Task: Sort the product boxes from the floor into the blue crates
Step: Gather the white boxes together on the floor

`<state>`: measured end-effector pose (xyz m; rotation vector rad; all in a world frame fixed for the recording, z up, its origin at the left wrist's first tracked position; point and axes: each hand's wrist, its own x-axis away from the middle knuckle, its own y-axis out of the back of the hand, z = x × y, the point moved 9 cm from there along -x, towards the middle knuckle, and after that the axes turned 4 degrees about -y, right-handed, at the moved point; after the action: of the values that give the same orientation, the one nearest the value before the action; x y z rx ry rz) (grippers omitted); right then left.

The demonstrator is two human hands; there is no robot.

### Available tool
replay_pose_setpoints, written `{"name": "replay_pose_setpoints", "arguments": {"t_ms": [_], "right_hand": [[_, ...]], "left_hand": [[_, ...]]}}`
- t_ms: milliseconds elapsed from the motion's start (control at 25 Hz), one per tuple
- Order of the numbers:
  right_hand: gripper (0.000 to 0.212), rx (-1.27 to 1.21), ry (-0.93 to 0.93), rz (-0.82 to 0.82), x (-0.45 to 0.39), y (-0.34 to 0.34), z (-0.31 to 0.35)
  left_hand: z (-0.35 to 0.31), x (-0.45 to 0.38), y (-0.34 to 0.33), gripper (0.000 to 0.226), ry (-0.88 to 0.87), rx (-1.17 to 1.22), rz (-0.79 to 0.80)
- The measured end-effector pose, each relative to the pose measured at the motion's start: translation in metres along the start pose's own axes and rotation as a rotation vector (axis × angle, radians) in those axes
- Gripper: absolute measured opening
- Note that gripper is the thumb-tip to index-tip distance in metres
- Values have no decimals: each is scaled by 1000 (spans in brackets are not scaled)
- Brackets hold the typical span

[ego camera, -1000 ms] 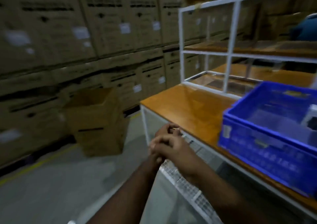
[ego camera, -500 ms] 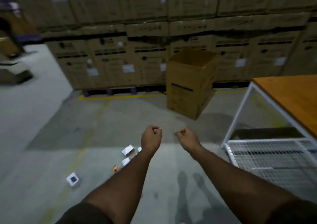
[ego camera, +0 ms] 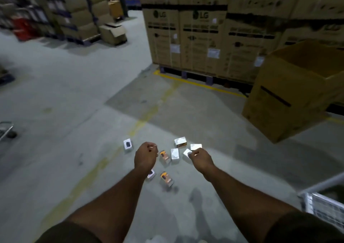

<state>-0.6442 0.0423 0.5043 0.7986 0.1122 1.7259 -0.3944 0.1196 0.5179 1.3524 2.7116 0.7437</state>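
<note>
Both arms reach forward and down over a scatter of small product boxes on the grey concrete floor, so the step in hand looks like the approach to a pickup, with nothing lifted yet. The left hand is curled into a loose fist and holds nothing that shows; the right hand is curled as well, its fingertips over the edge of a white box, though whether it touches or pinches that box cannot be told.

Taking the white upright box as the landmark: an orange box lies just to its left, a white-and-orange box just beyond it, another white box to its far right, a second orange box nearer the person, and a box with a dark picture well off to the left. No blue crate is in view — only a white wire rack at the lower right.

The next move calls for stooping lower, opening the fingers and closing them on a box.

The big stacked cartons behind read "LG"; their paper labels are too blurred to read. An open brown carton stands to the right.
</note>
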Motion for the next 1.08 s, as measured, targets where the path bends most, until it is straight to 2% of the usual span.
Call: {"name": "replay_pose_setpoints", "arguments": {"t_ms": [160, 280, 440, 600, 720, 840, 1080], "right_hand": [[11, 81, 19, 140, -15, -48, 11], [22, 143, 32, 186, -30, -78, 22], [25, 201, 25, 219, -49, -127, 46], [13, 179, -11, 191, -76, -185, 77], [16, 201, -12, 168, -92, -237, 114], [7, 157, -10, 147, -102, -288, 158], [5, 111, -16, 132, -127, -369, 217]], "left_hand": [[30, -7, 38, 9, 68, 16, -113], [49, -22, 58, 9, 91, 22, -167], [78, -59, 87, 8, 138, 42, -190], [99, -124, 124, 8, 145, 33, -143], [114, -176, 156, 7, 143, 23, -80], [132, -224, 191, 11, 158, -3, -5], [159, -305, 245, 13, 253, -15, 135]]}}
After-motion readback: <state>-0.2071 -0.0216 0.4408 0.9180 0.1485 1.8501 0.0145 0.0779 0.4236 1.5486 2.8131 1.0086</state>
